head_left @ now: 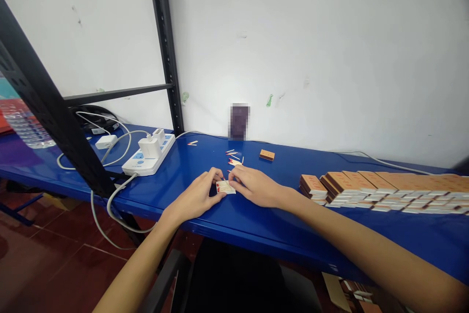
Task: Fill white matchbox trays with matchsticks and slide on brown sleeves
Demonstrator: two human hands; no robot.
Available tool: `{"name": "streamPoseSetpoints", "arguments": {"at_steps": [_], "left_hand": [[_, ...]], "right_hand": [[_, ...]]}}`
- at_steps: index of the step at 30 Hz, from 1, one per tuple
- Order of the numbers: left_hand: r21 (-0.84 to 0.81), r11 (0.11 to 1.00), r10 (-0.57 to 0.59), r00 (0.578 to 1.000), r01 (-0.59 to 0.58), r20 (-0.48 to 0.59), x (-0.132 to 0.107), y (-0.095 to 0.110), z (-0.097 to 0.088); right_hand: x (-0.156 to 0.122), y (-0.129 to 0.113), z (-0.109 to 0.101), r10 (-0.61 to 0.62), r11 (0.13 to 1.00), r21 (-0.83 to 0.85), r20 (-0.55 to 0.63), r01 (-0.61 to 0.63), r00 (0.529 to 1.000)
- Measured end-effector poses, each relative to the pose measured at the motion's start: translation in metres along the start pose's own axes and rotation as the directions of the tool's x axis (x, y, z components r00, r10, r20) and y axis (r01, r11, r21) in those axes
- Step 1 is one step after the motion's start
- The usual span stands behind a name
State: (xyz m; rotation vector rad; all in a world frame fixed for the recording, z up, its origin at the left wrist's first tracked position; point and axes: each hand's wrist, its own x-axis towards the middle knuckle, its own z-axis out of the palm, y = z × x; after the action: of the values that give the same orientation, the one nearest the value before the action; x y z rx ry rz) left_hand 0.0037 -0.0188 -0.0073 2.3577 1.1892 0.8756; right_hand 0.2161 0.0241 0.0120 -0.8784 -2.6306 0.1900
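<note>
A small white matchbox tray (226,187) holding red-headed matches lies low over the blue table, between my two hands. My left hand (200,192) grips its left end, thumb at the near side and fingers curled at the far side. On the right end, my right hand (254,185) closes with bent fingers and thumb; its fingertips are partly hidden. Just beyond the hands lies a small pile of loose matches (235,161), with a few more matches (232,153) behind it. A brown closed matchbox (267,155) sits farther back to the right.
Stacked matchboxes (384,186) run along the table's right side. To the left, a white power strip (149,154) with plugged chargers and cables stands by a black shelf post (54,88). Several matches (192,143) lie near the back. An open carton (337,293) is below the table.
</note>
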Motion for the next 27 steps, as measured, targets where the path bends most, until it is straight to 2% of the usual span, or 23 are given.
{"name": "streamPoseSetpoints", "arguments": {"at_steps": [3,5,12,15,21,23,25,27], "left_hand": [[0.003,1.000,-0.008,1.000,0.008,-0.001,0.000,0.000,0.000],[0.009,1.000,-0.025,1.000,0.025,0.004,0.000,0.000,0.000],[0.040,0.998,-0.046,0.999,0.045,0.014,-0.001,-0.002,-0.001],[0.036,0.997,-0.064,0.998,0.064,0.017,-0.001,-0.002,0.000],[-0.005,0.998,-0.066,0.998,0.066,0.022,-0.001,-0.002,0.000],[0.003,0.998,-0.069,0.997,0.069,0.017,-0.001,-0.002,0.000],[0.014,0.998,-0.062,0.998,0.062,0.014,-0.001,-0.003,0.000],[0.037,0.999,-0.035,0.999,0.034,0.016,-0.001,-0.003,0.000]], "right_hand": [[0.005,0.004,0.002,0.086,0.995,0.064,-0.063,-0.082,0.994],[0.010,0.011,0.003,0.141,0.990,0.044,-0.093,-0.137,0.986],[0.020,0.032,0.013,0.283,0.942,-0.196,0.026,-0.273,0.959],[0.019,0.034,0.014,0.269,0.946,-0.200,0.046,-0.255,0.962],[0.005,0.014,0.001,0.044,0.999,-0.007,0.052,-0.044,0.998],[0.003,0.007,-0.003,0.009,1.000,0.016,0.056,-0.010,0.998],[0.004,0.005,-0.006,0.051,0.999,-0.002,0.032,-0.051,0.998],[0.007,0.011,-0.007,0.162,0.986,-0.052,0.004,-0.161,0.987]]}}
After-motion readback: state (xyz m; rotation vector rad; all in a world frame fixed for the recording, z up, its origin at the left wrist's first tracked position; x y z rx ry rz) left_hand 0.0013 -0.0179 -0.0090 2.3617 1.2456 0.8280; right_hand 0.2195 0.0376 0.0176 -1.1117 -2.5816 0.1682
